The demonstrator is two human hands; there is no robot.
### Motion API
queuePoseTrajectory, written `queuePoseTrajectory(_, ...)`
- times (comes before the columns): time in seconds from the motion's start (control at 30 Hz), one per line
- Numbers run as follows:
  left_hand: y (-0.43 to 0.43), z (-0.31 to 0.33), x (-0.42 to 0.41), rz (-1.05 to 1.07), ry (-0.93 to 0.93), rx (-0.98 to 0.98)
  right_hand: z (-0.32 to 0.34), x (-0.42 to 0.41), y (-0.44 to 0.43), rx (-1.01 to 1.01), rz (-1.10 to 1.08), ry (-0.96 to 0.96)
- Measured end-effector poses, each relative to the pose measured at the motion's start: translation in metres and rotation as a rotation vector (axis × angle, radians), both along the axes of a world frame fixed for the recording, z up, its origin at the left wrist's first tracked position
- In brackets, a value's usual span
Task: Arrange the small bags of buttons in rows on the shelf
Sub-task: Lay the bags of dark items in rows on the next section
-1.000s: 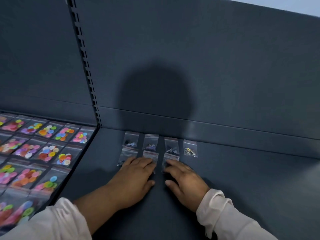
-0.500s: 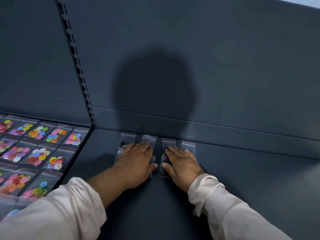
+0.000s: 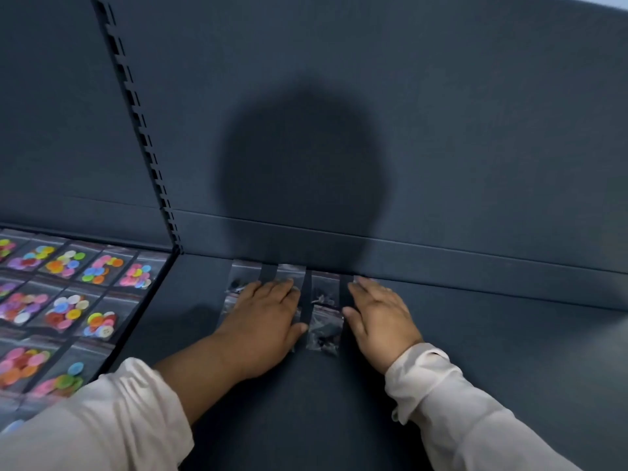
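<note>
Several small clear bags of dark buttons lie in two rows near the back of the dark grey shelf (image 3: 475,351). My left hand (image 3: 263,317) lies flat with straight fingers over the left bags; one bag's corner (image 3: 239,277) shows beside it. My right hand (image 3: 380,312) presses flat on the rightmost bag, hiding most of it. Between my hands two bags show fully: a back-row bag (image 3: 324,288) and a front-row bag (image 3: 324,329).
The neighbouring shelf to the left holds rows of bags with bright coloured buttons (image 3: 68,294). A slotted upright (image 3: 146,141) divides the two bays. The back wall (image 3: 441,130) rises just behind the bags. Bare shelf stretches to the right.
Both hands slid forward from the front row over the back row. Since half a second ago my right hand has shifted right, uncovering the middle column of bags.
</note>
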State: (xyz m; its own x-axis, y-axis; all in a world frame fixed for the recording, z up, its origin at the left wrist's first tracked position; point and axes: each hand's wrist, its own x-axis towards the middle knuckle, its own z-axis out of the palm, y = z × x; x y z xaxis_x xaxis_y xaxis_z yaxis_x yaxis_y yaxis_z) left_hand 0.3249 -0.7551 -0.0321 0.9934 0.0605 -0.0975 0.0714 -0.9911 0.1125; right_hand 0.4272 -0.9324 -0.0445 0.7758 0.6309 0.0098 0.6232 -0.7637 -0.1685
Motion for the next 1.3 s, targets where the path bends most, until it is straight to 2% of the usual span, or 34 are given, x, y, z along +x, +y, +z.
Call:
queuePoseTrajectory(0.17, -0.003, 0.001, -0.007, -0.008, 0.014, 0.017, -0.009, 0.002, -0.011, -0.125, -0.048, 0.089)
queuePoseTrajectory(0.37, -0.005, 0.002, -0.013, -0.002, -0.012, 0.003, -0.005, -0.001, -0.006, -0.086, -0.025, 0.074)
queuePoseTrajectory(0.43, -0.007, 0.003, -0.016, -0.006, -0.029, 0.012, -0.003, -0.008, -0.006, -0.017, -0.019, 0.046)
queuePoseTrajectory(0.57, -0.011, 0.002, -0.028, -0.019, -0.119, 0.034, 0.001, -0.035, -0.002, 0.084, 0.162, -0.023)
queuePoseTrajectory(0.73, -0.015, 0.001, -0.041, -0.035, -0.103, 0.067, 0.002, -0.05, -0.001, -0.024, 0.374, 0.111)
queuePoseTrajectory(0.97, -0.023, -0.006, -0.04, 0.052, -0.031, 0.03, -0.001, -0.046, -0.004, -0.058, 0.401, 0.14)
queuePoseTrajectory(1.17, -0.022, -0.009, -0.05, 0.107, -0.133, -0.007, 0.01, -0.052, -0.005, 0.055, 0.354, 0.09)
queuePoseTrajectory(1.3, -0.012, -0.002, -0.072, 0.166, -0.192, -0.006, 0.024, -0.06, 0.003, 0.02, 0.344, 0.075)
